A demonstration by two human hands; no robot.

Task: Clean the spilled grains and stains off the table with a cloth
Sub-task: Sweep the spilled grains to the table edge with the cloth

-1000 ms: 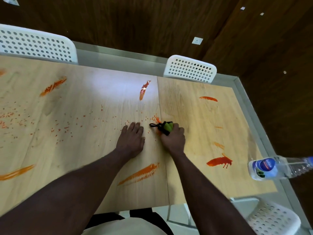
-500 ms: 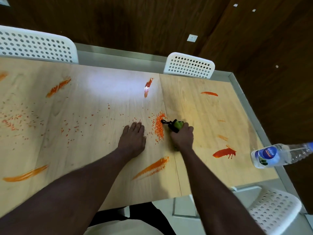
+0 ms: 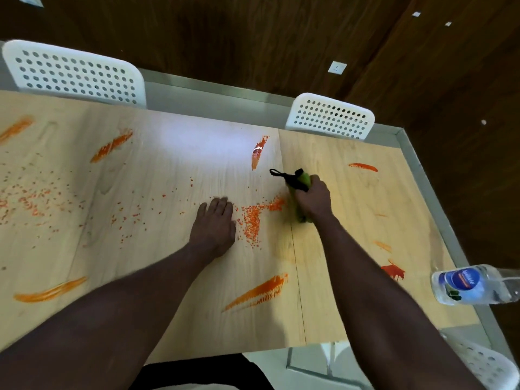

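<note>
Right hand (image 3: 312,201): my fingers are curled round the bunched green cloth (image 3: 303,179) and press it on the desk (image 3: 174,170), just right of the seam between the two boards. A black loop (image 3: 277,173) of the cloth sticks out on the far side.
Left hand (image 3: 215,229): it lies flat on the desk with the fingers straight and together, holding nothing, just left of the grain pile.
Grain pile (image 3: 251,220): the orange grains are gathered in a small heap between my two hands, and its far right end reaches the cloth.
Step in hand: I judge that I am sweeping the grains together. The stains are not yet wiped.
Next move: it calls for a low, even push of the cloth toward my left hand, so the heap does not spread. The loose grains (image 3: 28,198) far to the left will need a long reach.
Stains: one orange streak (image 3: 257,292) is near me, another streak (image 3: 259,152) is beyond the cloth, and a red splash (image 3: 394,271) is near the bottle (image 3: 472,285).
Bottle: it is at the right edge of the desk. I cannot tell whether it stands or lies.
Desk: pale wood with a grey rim and a bright glare in the far middle.
Room: two white perforated chairs (image 3: 76,71) stand at the far side, with a dark wood wall (image 3: 225,38) and a socket (image 3: 337,67) behind them.
</note>
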